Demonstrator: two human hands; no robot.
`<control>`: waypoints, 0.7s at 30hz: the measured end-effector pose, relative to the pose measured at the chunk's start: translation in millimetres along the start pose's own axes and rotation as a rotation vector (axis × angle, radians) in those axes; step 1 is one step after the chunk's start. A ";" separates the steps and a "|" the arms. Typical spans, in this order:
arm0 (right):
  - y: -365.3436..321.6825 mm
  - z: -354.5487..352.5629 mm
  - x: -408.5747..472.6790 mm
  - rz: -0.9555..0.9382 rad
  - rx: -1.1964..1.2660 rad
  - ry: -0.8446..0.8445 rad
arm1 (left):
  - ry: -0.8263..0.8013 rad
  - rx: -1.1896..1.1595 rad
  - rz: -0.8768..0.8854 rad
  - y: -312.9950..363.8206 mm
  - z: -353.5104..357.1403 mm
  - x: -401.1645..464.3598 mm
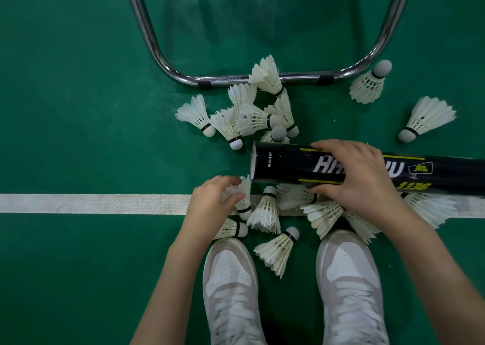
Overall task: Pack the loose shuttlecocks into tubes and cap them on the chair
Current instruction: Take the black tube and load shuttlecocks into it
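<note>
The right hand (359,176) is wrapped over a black shuttlecock tube (296,165), fingers curled across its far side and thumb tucked under its near side, so this grip is clamped around the tube's middle. The tube lies level above the green court floor (78,134), its open mouth pointing away from the grip toward the left hand, with the words "PUSH IN" printed beside that mouth; its other end runs out of view past the grip.

The left hand (215,200) sits just short of the tube's mouth, its fingers and thumb curled round the feather skirt of a white shuttlecock (242,191), whose feathers almost touch the tube's rim. This grip is pinching that shuttlecock.

Below and between the two grips more loose shuttlecocks lie tumbled on a white court line (91,203), one of them (265,209) standing cork-up just under the tube. Another (278,250) lies between a pair of white sneakers (231,287), nearer the person than both grips.

Beyond the tube, a heap of shuttlecocks (252,116) rests against the chrome chair frame (236,79), whose bent tube rests on the floor. Two single shuttlecocks (425,117) lie apart, beyond the right grip's wrist side.
</note>
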State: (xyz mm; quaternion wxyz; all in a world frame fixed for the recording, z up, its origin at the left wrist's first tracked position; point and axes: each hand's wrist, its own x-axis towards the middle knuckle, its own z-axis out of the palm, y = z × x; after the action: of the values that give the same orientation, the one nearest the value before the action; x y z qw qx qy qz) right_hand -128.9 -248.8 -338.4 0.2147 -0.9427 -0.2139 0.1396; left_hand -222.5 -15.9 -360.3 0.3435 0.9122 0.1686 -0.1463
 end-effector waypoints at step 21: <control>1.8 3.3 -0.9 -0.004 -0.028 -0.001 | 0.417 -0.778 -0.101 32.0 -37.2 -5.1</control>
State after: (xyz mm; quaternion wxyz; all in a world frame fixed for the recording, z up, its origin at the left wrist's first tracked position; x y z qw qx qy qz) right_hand -130.2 -249.6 -341.9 0.2018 -0.9450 -0.2180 0.1368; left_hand -208.3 -14.4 -313.0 0.6124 0.7156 0.3212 0.0986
